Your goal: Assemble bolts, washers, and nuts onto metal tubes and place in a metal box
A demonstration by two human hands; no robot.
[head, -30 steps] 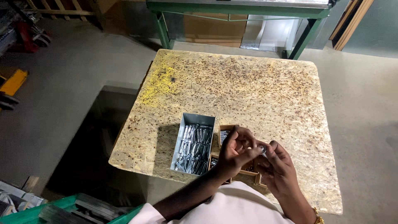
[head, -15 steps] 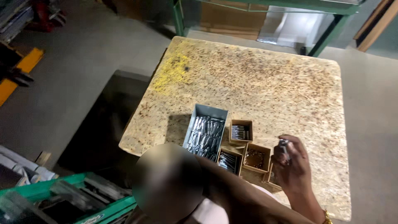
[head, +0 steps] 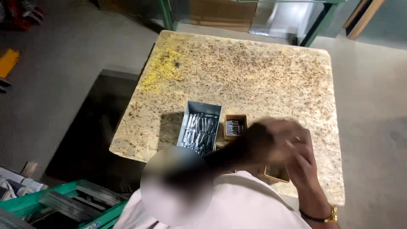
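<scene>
Speckled beige stone table [head: 254, 72], yellow stain [head: 163, 68], grey metal tray [head: 203, 108], brown cardboard box [head: 235, 118]

A grey metal box [head: 200, 128], oblong and open-topped, stands near the near edge of the speckled stone table [head: 254, 72], full of shiny metal pieces. Just to its right sits a small open cardboard box [head: 235, 126], brown and square. Another small brown box [head: 275, 173] shows at the near edge, partly hidden. Large brown cartons [head: 220, 12] stand on the far floor.

Your view is dim and soft. Light falls from overhead, so the desk [head: 254, 68] reads brightest and the floor beneath sits in deep shadow. Your left hand [head: 267, 142] smears with motion blur; frame edges darken.
</scene>
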